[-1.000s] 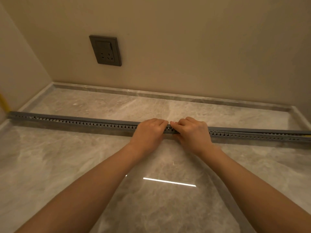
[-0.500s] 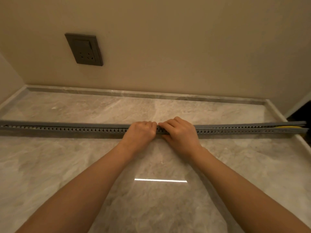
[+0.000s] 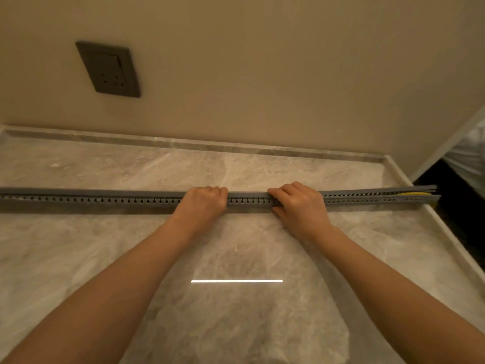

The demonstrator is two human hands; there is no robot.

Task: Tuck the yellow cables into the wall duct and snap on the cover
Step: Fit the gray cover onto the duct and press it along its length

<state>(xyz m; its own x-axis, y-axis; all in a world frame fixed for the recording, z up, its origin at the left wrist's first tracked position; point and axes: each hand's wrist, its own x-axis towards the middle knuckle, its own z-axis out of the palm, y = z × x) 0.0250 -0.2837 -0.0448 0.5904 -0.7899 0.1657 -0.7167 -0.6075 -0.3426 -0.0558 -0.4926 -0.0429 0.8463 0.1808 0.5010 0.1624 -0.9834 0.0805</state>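
A long grey slotted duct (image 3: 105, 202) lies across the marble surface from the left edge to the right rim. Its grey cover strip (image 3: 131, 192) runs along the top. Near the duct's middle my left hand (image 3: 203, 203) grips duct and cover, fingers curled over the top. My right hand (image 3: 299, 204) grips them a short way to the right, thumb under the near side. At the right end the cover stands lifted off the duct, and a yellow cable (image 3: 416, 193) shows in the gap. Elsewhere the cables are hidden inside.
A beige wall rises behind the marble surface (image 3: 236, 258), with a dark socket plate (image 3: 109, 69) on it at upper left. The marble has a raised rim (image 3: 446, 232) on the right, with a dark drop beyond it. A light strip reflects near the front.
My hands, touching before, have moved apart along the duct, the right one sliding right. The view has swung right, so the duct's right end and the yellow cable now show.
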